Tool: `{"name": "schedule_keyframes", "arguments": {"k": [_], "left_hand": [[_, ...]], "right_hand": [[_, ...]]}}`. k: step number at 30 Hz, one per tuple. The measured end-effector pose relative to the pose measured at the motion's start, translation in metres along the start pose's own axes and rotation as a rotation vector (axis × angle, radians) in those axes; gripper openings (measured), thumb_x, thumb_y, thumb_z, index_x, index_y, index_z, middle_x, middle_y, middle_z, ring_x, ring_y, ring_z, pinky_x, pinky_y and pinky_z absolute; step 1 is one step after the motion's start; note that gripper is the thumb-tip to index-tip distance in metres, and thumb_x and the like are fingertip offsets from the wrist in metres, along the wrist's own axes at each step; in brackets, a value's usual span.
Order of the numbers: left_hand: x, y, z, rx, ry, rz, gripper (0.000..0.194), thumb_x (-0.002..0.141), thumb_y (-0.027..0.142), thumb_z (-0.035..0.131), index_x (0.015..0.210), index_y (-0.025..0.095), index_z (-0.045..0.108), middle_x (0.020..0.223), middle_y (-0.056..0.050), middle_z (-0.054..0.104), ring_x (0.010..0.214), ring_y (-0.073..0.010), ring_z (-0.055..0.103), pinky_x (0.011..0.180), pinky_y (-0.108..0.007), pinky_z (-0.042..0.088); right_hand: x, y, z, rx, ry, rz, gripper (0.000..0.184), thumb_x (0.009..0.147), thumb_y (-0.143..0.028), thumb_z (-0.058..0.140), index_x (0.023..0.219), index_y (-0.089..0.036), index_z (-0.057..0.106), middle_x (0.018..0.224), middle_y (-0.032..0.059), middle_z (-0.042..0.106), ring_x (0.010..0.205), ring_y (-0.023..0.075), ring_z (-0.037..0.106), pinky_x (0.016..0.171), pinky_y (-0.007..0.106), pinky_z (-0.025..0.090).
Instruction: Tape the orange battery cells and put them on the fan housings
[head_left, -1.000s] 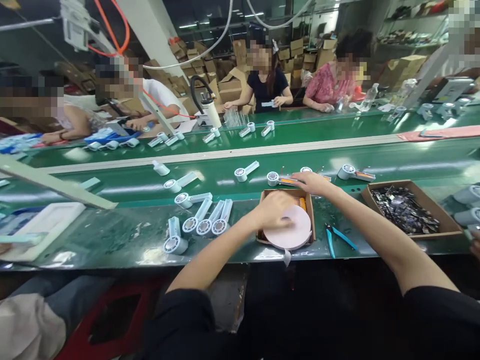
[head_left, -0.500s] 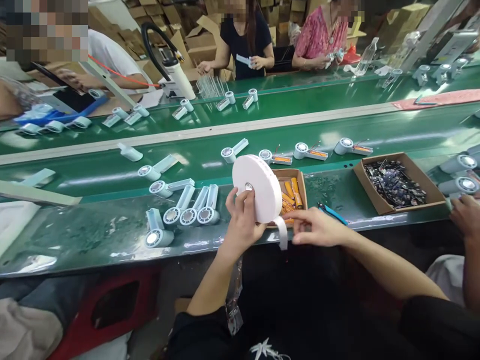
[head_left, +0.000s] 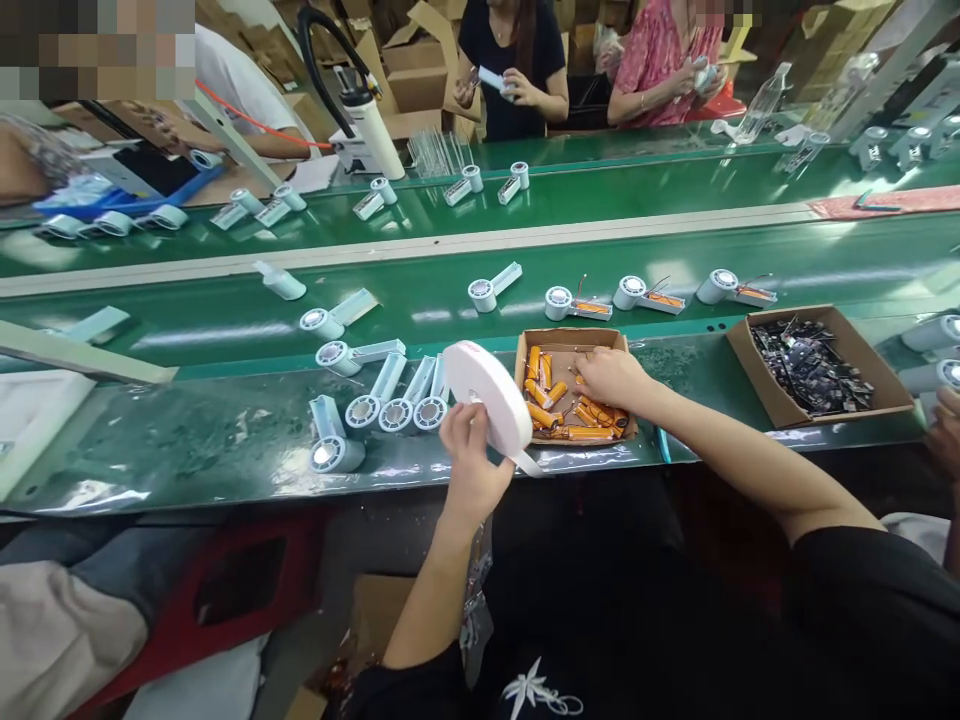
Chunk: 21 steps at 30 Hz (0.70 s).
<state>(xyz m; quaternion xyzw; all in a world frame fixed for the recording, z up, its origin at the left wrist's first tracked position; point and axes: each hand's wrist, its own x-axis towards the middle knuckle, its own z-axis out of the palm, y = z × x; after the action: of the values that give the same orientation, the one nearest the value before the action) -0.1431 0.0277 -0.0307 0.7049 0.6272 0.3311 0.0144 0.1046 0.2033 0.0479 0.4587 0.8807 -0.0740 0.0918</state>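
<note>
A large flat roll of white tape (head_left: 491,400) is gripped at its hub by my left hand (head_left: 474,460), held up over the bench's front edge. Its short loose end (head_left: 529,464) hangs at the lower right. My right hand (head_left: 611,378) reaches into a shallow cardboard box (head_left: 632,432) of orange cylindrical batteries (head_left: 546,375) with thin wires. Its fingers are bent and drawn together among the batteries; what lies between the fingertips is hidden. Left of the roll, several pale blue handheld fan bodies (head_left: 363,408) lie with open handles.
Right of the batteries stands a cardboard box (head_left: 750,375) of small circuit boards. A blue-handled tool (head_left: 663,444) lies beside the battery box. Fan bodies with batteries (head_left: 634,292) line the green belt (head_left: 420,330). Co-workers sit opposite; a neighbour's hand (head_left: 946,425) is at the right edge.
My right hand has left the tape's loose end and moved up into the battery box. The roll, in my left hand, has shifted left and tilted, uncovering more of the box.
</note>
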Motion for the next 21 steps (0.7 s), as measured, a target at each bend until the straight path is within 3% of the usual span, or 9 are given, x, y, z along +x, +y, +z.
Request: {"name": "schedule_keyframes", "arguments": {"k": [2, 4, 6, 8, 10, 12, 15, 18, 21], "left_hand": [[0.003, 0.012, 0.002, 0.007, 0.062, 0.011, 0.092, 0.087, 0.017, 0.078, 0.164, 0.034, 0.03, 0.145, -0.017, 0.051, 0.15, -0.0436, 0.045, 0.122, -0.069, 0.049], [0.005, 0.019, 0.002, 0.016, 0.098, 0.039, 0.083, 0.084, 0.012, 0.076, 0.157, 0.031, 0.04, 0.141, -0.016, 0.056, 0.145, -0.0418, 0.049, 0.12, -0.065, 0.05], [0.005, 0.021, -0.001, 0.032, 0.112, 0.08, 0.076, 0.081, 0.006, 0.073, 0.15, 0.027, 0.049, 0.137, -0.015, 0.059, 0.142, -0.0401, 0.049, 0.119, -0.061, 0.05], [0.006, 0.021, -0.003, 0.048, 0.113, 0.123, 0.072, 0.078, 0.001, 0.07, 0.145, 0.025, 0.055, 0.135, -0.015, 0.061, 0.141, -0.0388, 0.049, 0.12, -0.057, 0.048], [0.008, 0.021, -0.003, 0.06, 0.107, 0.156, 0.071, 0.078, 0.0, 0.069, 0.144, 0.024, 0.058, 0.134, -0.014, 0.063, 0.139, -0.0377, 0.049, 0.12, -0.055, 0.047], [0.011, 0.023, -0.001, 0.062, 0.099, 0.174, 0.07, 0.079, -0.001, 0.069, 0.145, 0.023, 0.06, 0.133, -0.014, 0.065, 0.138, -0.0371, 0.05, 0.12, -0.054, 0.046], [0.015, 0.028, 0.003, 0.047, 0.082, 0.189, 0.071, 0.079, -0.001, 0.068, 0.146, 0.022, 0.061, 0.134, -0.015, 0.066, 0.136, -0.0366, 0.05, 0.119, -0.054, 0.046], [0.017, 0.034, 0.006, 0.054, 0.072, 0.195, 0.072, 0.078, -0.001, 0.068, 0.146, 0.022, 0.063, 0.134, -0.015, 0.067, 0.135, -0.0364, 0.051, 0.119, -0.053, 0.045], [0.016, 0.036, 0.004, 0.091, 0.078, 0.2, 0.071, 0.077, -0.001, 0.067, 0.144, 0.021, 0.065, 0.132, -0.015, 0.069, 0.134, -0.0359, 0.051, 0.118, -0.052, 0.045]], "right_hand": [[0.009, 0.001, 0.003, 0.015, -0.015, -0.013, 0.032, 0.102, -0.031, 0.074, 0.124, -0.01, 0.081, 0.125, 0.0275, 0.078, 0.124, 0.0422, 0.074, 0.104, 0.047, 0.059], [0.007, 0.007, 0.005, 0.132, -0.008, -0.031, 0.037, 0.099, -0.033, 0.078, 0.132, -0.015, 0.08, 0.125, 0.0198, 0.081, 0.12, 0.0357, 0.076, 0.103, 0.043, 0.06], [-0.004, 0.016, 0.007, 0.471, 0.036, -0.057, 0.049, 0.092, -0.039, 0.086, 0.136, -0.02, 0.079, 0.119, 0.0115, 0.083, 0.112, 0.029, 0.079, 0.1, 0.039, 0.063], [-0.019, 0.026, 0.009, 0.904, 0.146, -0.093, 0.053, 0.081, -0.049, 0.094, 0.125, -0.021, 0.083, 0.112, 0.008, 0.083, 0.101, 0.0259, 0.079, 0.094, 0.038, 0.064], [-0.032, 0.032, 0.01, 1.146, 0.316, -0.11, 0.052, 0.076, -0.059, 0.095, 0.111, -0.022, 0.085, 0.11, 0.0079, 0.082, 0.095, 0.0251, 0.078, 0.088, 0.038, 0.065], [-0.037, 0.032, 0.01, 1.089, 0.412, -0.094, 0.042, 0.083, -0.057, 0.091, 0.106, -0.023, 0.085, 0.108, 0.0071, 0.082, 0.091, 0.0237, 0.077, 0.085, 0.037, 0.063], [-0.028, 0.023, 0.01, 0.663, 0.304, -0.029, 0.014, 0.098, -0.032, 0.08, 0.107, -0.022, 0.085, 0.104, 0.0077, 0.084, 0.093, 0.0246, 0.077, 0.089, 0.037, 0.061], [-0.012, 0.015, 0.014, 0.321, 0.27, -0.044, 0.02, 0.1, -0.009, 0.067, 0.105, -0.017, 0.085, 0.121, 0.0156, 0.082, 0.116, 0.0302, 0.076, 0.103, 0.041, 0.06], [-0.008, 0.017, 0.017, 0.5, 0.432, -0.104, 0.025, 0.097, -0.008, 0.07, 0.116, -0.017, 0.084, 0.127, 0.0146, 0.082, 0.121, 0.029, 0.076, 0.108, 0.042, 0.062]]}}
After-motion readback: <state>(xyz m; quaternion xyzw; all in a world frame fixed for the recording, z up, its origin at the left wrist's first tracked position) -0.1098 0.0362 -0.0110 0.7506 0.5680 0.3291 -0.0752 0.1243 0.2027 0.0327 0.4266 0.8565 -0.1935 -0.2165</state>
